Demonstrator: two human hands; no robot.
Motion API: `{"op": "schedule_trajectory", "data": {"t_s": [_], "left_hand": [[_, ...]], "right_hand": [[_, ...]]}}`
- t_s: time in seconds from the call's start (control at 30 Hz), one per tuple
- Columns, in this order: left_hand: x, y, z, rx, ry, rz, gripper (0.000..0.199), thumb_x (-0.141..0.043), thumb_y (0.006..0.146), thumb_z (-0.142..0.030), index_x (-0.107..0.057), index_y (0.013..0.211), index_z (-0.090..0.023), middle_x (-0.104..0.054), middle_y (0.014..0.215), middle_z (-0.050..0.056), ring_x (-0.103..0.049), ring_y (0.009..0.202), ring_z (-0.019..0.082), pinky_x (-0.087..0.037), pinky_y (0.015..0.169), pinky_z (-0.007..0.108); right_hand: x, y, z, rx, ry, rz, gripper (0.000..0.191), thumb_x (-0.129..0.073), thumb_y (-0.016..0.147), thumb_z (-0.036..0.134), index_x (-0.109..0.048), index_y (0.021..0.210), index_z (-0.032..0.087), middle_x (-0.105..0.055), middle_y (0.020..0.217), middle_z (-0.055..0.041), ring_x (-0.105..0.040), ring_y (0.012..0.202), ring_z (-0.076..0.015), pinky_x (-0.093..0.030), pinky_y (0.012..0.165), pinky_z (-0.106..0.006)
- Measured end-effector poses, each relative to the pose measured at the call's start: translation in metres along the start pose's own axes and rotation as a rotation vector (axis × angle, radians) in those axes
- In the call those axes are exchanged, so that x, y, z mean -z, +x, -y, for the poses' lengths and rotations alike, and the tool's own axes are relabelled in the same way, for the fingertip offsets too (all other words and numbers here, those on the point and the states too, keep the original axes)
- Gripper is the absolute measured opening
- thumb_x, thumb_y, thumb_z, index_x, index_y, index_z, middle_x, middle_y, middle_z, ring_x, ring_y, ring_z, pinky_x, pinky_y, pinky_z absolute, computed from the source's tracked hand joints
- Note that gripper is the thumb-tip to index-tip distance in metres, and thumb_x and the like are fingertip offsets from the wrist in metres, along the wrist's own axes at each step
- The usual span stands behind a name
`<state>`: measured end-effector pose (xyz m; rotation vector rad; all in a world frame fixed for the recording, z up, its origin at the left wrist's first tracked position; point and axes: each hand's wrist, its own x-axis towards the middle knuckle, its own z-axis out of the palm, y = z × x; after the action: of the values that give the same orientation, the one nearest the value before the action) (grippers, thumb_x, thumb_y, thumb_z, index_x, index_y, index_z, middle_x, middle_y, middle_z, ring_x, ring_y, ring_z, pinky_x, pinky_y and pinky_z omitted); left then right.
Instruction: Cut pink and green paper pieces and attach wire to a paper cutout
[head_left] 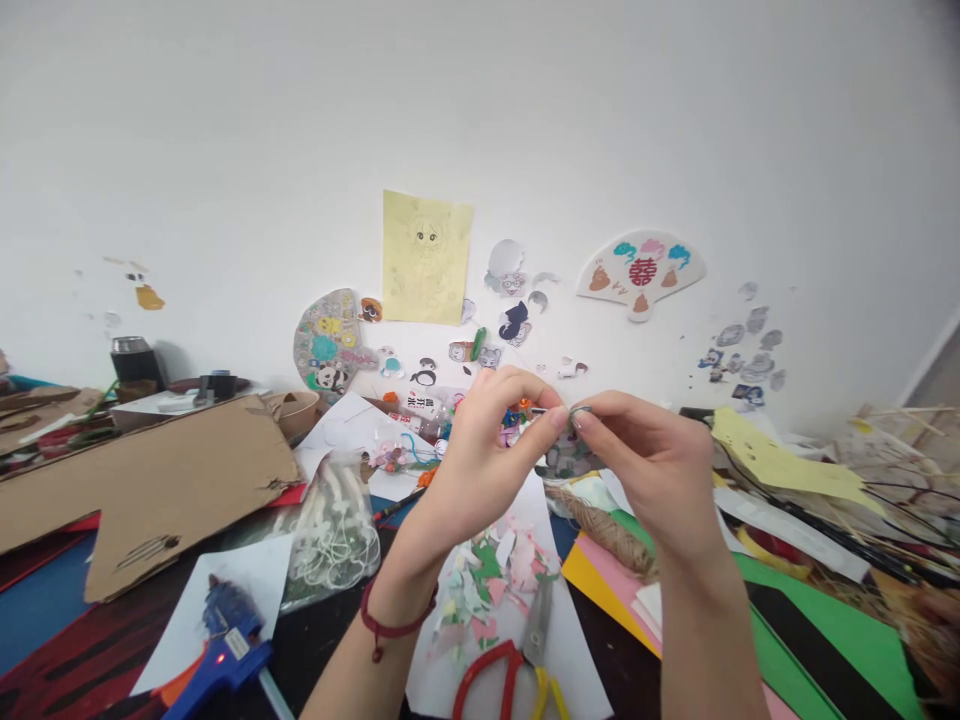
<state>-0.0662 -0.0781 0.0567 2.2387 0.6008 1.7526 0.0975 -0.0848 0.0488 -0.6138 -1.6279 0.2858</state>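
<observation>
Head view: right hand [660,465] fingers pinch thin strand [580,409]; left hand [499,455] fingers closed, hold unclear. Slack pinch could drop it into scraps [491,575].

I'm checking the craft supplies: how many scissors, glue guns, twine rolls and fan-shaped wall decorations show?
Scissors: 1 pair
Glue guns: 1
Twine rolls: 1
Fan-shaped wall decorations: 2
Total: 5
Not counted: the small item at the fingertips, too small to identify.
</observation>
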Motion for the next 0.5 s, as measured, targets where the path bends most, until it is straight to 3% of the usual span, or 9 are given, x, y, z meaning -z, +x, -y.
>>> {"op": "schedule_trajectory", "data": {"t_s": [0.37, 0.5], "left_hand": [[-0.003, 0.003, 0.007, 0.161, -0.196, -0.016, 0.017, -0.057, 0.091, -0.032, -0.063, 0.084, -0.018, -0.065, 0.088, 0.003, -0.056, 0.078, 0.014, -0.044, 0.071, 0.03], [-0.003, 0.004, 0.012, 0.085, -0.035, -0.133, 0.013, -0.059, 0.09, -0.031, -0.064, 0.089, -0.019, -0.067, 0.087, 0.003, -0.056, 0.077, 0.014, -0.044, 0.07, 0.029]], "right_hand": [[0.002, 0.001, -0.004, -0.118, 0.055, -0.031, 0.008, -0.07, 0.082, 0.031, -0.071, 0.086, 0.025, -0.066, 0.078, 0.0022, -0.057, 0.068, -0.0091, -0.048, 0.059, -0.019], [0.002, 0.001, -0.004, -0.126, 0.036, -0.06, 0.008, -0.072, 0.08, 0.031, -0.072, 0.081, 0.023, -0.066, 0.073, 0.002, -0.057, 0.063, -0.0084, -0.047, 0.055, -0.017]]}}
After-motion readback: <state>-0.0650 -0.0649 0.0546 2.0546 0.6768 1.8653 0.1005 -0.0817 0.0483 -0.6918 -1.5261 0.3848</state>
